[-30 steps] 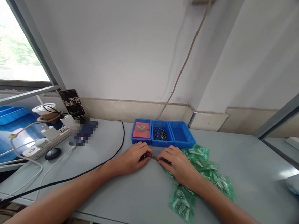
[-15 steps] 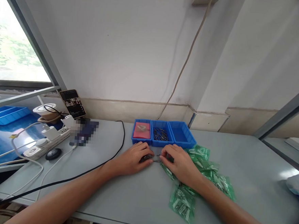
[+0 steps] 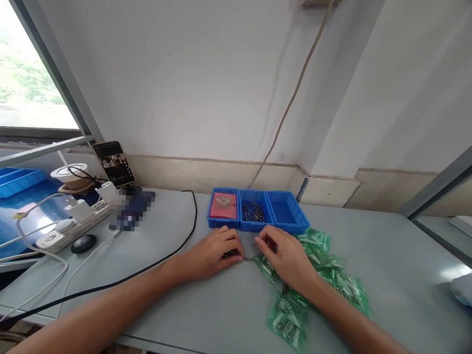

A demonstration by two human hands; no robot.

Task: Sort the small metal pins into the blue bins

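My left hand (image 3: 218,254) is closed just in front of the blue bins, thumb and fingers pinching a small metal part (image 3: 248,259) that sticks out to the right. My right hand (image 3: 285,256) faces it with thumb and index finger together, a thin metal piece (image 3: 254,244) at their tips. Behind the hands, the middle blue bin (image 3: 255,226) holds many small metal parts. In the left bin (image 3: 222,224) lies a red sheet with a small clear bag on it. The right bin (image 3: 286,208) shows a bare floor. Green bags of metal parts (image 3: 289,322) lie beside and under my right forearm.
A black cable (image 3: 132,273) runs across the table under my left forearm. At the left are a power strip (image 3: 74,230), a black mouse-like object (image 3: 83,243), a propped phone (image 3: 114,163) and a lidded cup (image 3: 74,174).
My left hand has shifted slightly down, and its fingers have drawn closer together. My right hand has moved a little to the right, slightly widening the gap between the hands.
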